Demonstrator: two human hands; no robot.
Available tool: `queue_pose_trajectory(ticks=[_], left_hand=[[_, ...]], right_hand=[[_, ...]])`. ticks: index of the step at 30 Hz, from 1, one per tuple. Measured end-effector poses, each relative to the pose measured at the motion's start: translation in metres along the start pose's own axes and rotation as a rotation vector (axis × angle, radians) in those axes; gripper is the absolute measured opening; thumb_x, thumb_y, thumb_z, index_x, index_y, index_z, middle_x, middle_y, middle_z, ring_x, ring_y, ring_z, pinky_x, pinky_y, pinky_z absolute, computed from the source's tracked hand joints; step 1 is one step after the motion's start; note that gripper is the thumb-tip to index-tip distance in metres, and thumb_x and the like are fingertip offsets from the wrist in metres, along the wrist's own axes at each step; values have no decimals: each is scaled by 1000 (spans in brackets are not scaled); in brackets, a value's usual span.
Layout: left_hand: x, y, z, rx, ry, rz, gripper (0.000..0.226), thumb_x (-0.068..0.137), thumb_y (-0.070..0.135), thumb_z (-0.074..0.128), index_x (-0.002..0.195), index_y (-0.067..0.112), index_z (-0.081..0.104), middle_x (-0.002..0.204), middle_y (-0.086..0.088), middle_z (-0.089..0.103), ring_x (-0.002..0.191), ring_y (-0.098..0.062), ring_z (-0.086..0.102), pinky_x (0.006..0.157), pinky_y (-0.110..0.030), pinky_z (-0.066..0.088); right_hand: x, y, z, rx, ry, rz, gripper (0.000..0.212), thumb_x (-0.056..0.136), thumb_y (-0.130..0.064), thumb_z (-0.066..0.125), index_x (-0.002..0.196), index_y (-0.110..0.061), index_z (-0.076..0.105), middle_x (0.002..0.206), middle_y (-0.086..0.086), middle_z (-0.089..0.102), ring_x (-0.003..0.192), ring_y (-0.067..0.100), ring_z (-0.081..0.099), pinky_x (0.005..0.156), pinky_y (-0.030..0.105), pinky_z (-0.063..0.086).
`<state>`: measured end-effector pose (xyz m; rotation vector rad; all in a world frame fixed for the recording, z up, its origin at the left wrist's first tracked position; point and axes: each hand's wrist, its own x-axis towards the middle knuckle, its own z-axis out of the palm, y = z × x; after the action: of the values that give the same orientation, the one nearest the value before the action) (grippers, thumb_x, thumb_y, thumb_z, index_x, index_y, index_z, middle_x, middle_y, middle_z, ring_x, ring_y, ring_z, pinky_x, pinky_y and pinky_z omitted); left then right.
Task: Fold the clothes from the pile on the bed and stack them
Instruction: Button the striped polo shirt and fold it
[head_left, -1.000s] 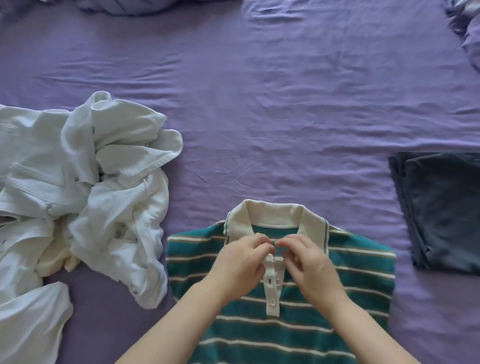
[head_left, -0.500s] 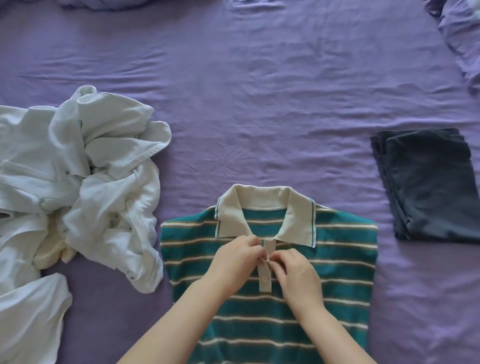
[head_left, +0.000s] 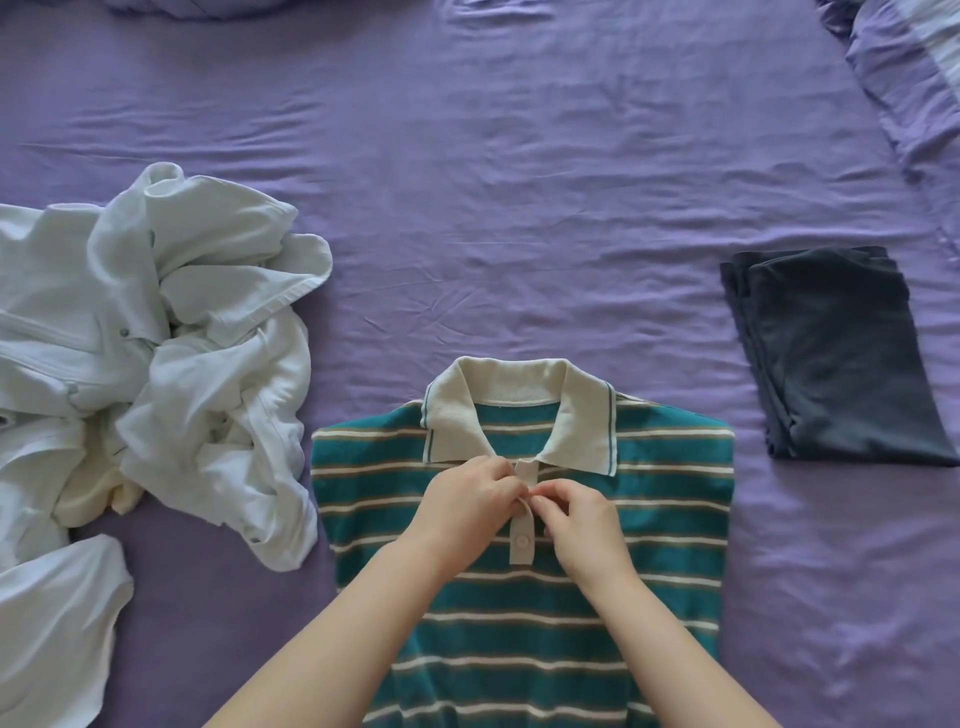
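Polo shirt (head_left: 519, 597) lies flat at the near centre of the bed (head_left: 519, 208), collar far, long axis running near to far. I see my left hand (head_left: 462, 509) and right hand (head_left: 582, 525) pinched on its placket (head_left: 522, 535), equally close, apparently buttoning.

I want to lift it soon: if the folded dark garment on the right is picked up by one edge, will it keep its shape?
Probably not. The folded dark garment looks like thin, soft fabric in loose layers, so it would likely droop and unfold. It seems light, and may slide easily on the purple sheet.
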<state>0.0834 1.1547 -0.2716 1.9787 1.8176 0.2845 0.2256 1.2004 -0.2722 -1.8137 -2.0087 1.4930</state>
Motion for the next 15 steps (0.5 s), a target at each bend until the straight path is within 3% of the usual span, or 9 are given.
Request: queue_pose_trajectory(ticks=[4,8,11,15], left_hand=[[2,-6,0,73,-70,20,22,93,25,56,112,21,68,108,0,62,95,-18,57,69,-31,53],[7,-9,-2,143,-132,44,21,94,26,55,113,24,63,107,3,57,96,-15,54,61,-27,41],[10,-10,-4,161,-160,38,19,94,28,55,112,25,62,107,2,56,95,-15,54,59,-26,38],[15,-11,-6,165,-205,35,18,93,26,58,110,22,62,105,1,55,91,-17,56,57,-27,35]], right_hand=[[-2,4,-6,38,-93,-46,19,89,-30,60,107,-27,65,97,-14,66,87,1,60,72,12,48],[-4,2,-5,-152,-75,-140,21,88,-35,61,108,-29,62,95,-15,65,85,3,60,78,23,55],[-4,2,-1,-163,-16,-147,23,91,-33,57,113,-27,62,104,-10,66,93,7,61,82,26,54],[-6,3,6,-148,43,-127,21,93,-31,54,111,-28,63,101,-11,67,88,6,59,78,24,53]])
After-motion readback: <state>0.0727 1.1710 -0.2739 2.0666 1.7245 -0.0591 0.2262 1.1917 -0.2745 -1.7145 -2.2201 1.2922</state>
